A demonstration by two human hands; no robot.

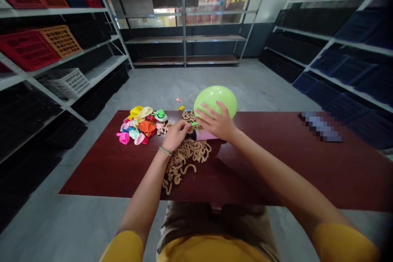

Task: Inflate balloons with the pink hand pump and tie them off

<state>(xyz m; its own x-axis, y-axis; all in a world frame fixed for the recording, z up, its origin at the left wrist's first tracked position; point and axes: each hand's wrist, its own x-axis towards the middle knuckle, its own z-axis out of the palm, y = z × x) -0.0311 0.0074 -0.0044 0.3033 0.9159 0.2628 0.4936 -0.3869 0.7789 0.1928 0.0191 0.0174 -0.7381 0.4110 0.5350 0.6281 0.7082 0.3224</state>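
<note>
A blown-up green balloon point(215, 99) is above the far edge of the table, its narrow neck pointing left. My left hand point(177, 134) is closed, thumb and fingers pinched together at the end of that neck. Spread fingers of my right hand point(219, 123) lie against the near side of the balloon. Under my hands lies a pink tube with a black end, which looks like a hand pump point(204, 134); the right hand partly hides it. Around and below it is a heap of tan, curly strands point(187, 153).
Uninflated balloons in many colours point(143, 125) lie piled on the left of the dark red table point(258, 159). A blurred-out flat object point(321, 126) rests at the right. Shelves with crates point(29, 49) stand left and right, and a metal rack point(184, 41) stands behind.
</note>
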